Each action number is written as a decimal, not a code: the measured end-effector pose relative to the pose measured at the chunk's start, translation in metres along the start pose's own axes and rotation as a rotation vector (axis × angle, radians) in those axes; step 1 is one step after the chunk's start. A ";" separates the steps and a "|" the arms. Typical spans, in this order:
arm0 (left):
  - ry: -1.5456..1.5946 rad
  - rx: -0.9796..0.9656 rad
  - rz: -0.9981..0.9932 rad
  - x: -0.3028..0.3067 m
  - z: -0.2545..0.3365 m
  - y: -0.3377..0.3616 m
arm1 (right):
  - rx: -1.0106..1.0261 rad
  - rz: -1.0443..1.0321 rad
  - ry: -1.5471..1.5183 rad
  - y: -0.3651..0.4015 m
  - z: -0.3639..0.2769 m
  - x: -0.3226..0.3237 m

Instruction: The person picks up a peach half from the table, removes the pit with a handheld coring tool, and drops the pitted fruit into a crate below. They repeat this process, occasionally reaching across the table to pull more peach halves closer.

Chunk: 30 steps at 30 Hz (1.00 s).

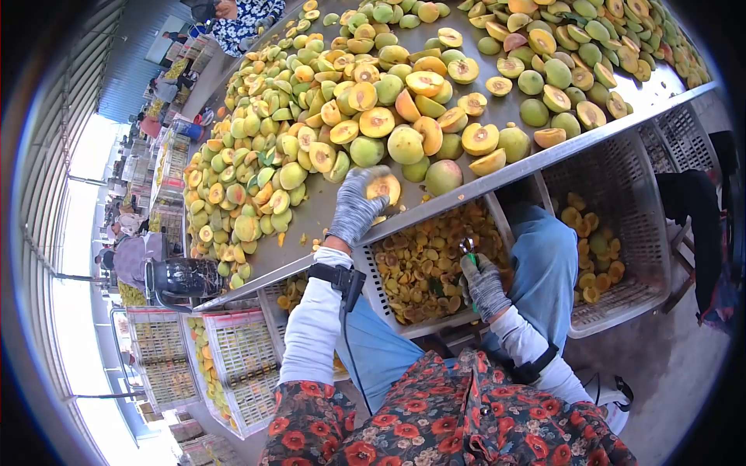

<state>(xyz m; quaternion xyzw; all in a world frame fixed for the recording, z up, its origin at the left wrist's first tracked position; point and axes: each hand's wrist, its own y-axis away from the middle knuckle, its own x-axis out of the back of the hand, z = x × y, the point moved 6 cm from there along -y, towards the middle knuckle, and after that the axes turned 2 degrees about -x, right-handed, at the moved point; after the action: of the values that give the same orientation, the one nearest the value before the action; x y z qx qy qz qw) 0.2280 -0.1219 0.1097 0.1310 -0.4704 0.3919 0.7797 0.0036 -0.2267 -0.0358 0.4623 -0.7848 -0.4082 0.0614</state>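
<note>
My left hand (360,203), in a grey knitted glove, is closed on a halved fruit (384,189) at the near edge of the metal table (311,238); the fruit's cut face and pit show. My right hand (483,286), gloved too, grips a tool with a green handle and a round metal end (467,245). It is above a crate (376,286) that holds many yellow fruit pieces. Piled on the table beyond my left hand are green and yellow fruits (405,145), many of them halved.
A second crate (653,264) with fruit pieces stands at the right, beside a person's dark sleeve (688,225). More crates (246,365) and a black container (186,277) are at the left. Other people (138,256) are farther back. The table's metal rim runs above my knees.
</note>
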 end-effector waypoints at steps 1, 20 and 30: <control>-0.006 -0.001 0.002 0.007 0.005 0.005 | -0.008 0.007 0.000 0.003 0.000 0.000; 1.656 0.287 0.661 -0.005 0.048 0.157 | 1.059 -0.064 1.132 0.124 -0.074 -0.101; 1.109 0.400 0.881 0.010 0.061 0.186 | 0.913 -0.119 1.238 0.122 -0.039 -0.123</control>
<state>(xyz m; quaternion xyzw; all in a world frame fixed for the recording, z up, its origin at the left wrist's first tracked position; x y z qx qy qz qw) 0.0552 -0.0295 0.1192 -0.1478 0.0644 0.7558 0.6346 0.0089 -0.1243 0.1096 0.6272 -0.6720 0.2862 0.2703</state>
